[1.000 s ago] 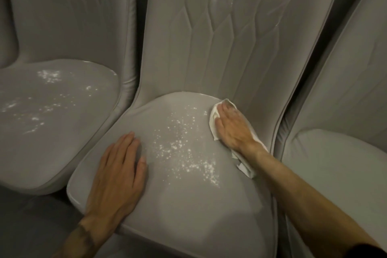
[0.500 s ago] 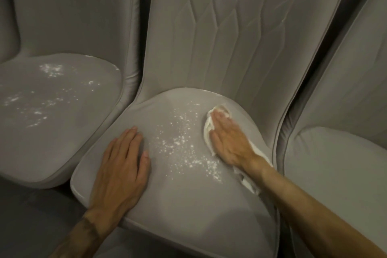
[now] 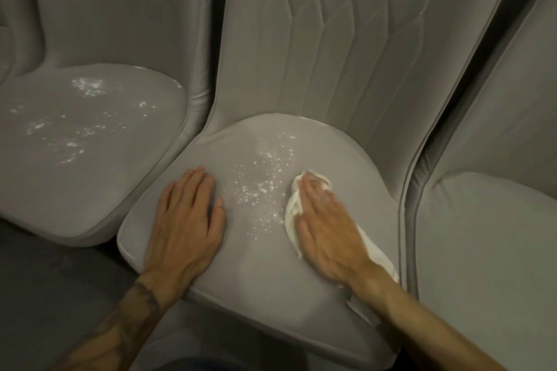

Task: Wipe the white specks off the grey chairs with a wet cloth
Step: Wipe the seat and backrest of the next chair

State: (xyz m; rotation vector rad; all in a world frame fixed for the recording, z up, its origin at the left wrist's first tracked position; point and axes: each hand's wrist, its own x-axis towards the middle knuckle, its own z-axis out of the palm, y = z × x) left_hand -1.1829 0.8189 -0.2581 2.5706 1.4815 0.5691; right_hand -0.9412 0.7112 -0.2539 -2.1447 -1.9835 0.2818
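Cloth (image 3: 291,214) being pressed flat on a speckled grey seat

I am pressing my right grip (image 3: 325,229) flat on the white cloth, palm down, fingers straight and close together, pinching nothing. The cloth is lying bunched on the right half of the middle chair (image 3: 256,286), on its seat cushion. It is showing past my fingertips and along the thumb side of my grip, and it is trailing back under my wrist toward the seat's right edge.

I am resting my left grip (image 3: 184,220) flat on the left half of the same seat, fingers straight and slightly spread, holding nothing.

Between my two grips, white specks (image 3: 262,190) are lying scattered in a loose band running from the back of the seat toward the front. The cloth's left edge is sitting just beside them.

The left chair (image 3: 90,196) is standing close against the middle one, and its seat is carrying more white specks in several patches. The right chair (image 3: 482,235) is standing just beside the middle one on the other side, with only part of its seat showing.

Dark floor (image 3: 54,280) is showing in front of the left chair, under my left forearm.
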